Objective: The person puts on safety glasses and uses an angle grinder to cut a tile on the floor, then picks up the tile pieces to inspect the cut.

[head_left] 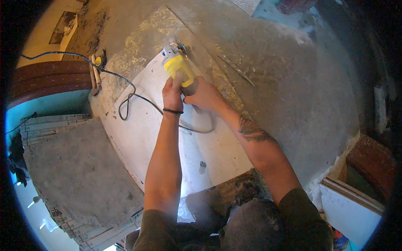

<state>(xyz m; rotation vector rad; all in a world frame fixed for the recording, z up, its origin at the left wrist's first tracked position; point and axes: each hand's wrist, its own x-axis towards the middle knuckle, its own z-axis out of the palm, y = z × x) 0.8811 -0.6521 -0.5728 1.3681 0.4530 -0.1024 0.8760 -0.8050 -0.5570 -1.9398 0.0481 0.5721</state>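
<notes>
Both hands are on a yellow angle grinder (176,65) with a grey metal head. Its disc (181,44) shows at the upper right of the head, over the far part of the work surface. My left hand (171,95), with a dark band at its wrist, is closed on the grinder's body. Further back, my right hand (204,94) wraps round the rear of the tool, its fingers partly hidden. Beneath the tool lies a large white sheet (134,148). I cannot tell whether the disc touches anything.
A black cord (119,76) loops across the sheet from the left. A hammer (95,75) and a yellow tape measure (99,61) lie at the far left. Stacked dusty boards (79,167) stand near left. A thin stick (236,71) rests on the dusty floor (305,104).
</notes>
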